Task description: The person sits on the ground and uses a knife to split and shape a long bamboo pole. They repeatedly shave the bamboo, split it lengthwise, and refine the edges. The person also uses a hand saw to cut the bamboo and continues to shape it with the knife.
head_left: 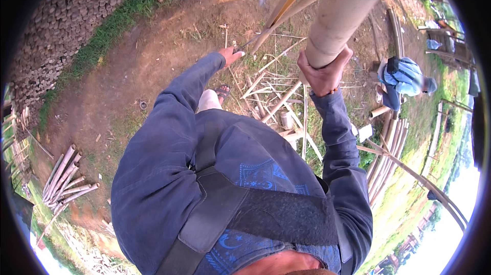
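My right hand (326, 73) is closed around the lower end of a thick, pale bamboo pole (348, 12), which rises toward the top of the view. My left arm stretches forward, and my left hand (231, 56) is closed on a knife (246, 45) with a thin, dark blade. The blade's tip lies by a split bamboo piece (279, 19), whose strips spread apart higher up. Whether the blade touches it I cannot tell. Under my hands, cut bamboo strips and short offcuts (271, 93) litter the ground.
My sandalled foot (222, 92) stands beside the scraps. To the right, another person (406, 78) in a blue top bends low near stacked bamboo poles (389, 152). More bamboo lengths (64, 180) lie at left. A large stack of cut bamboo (61, 14) fills the far left.
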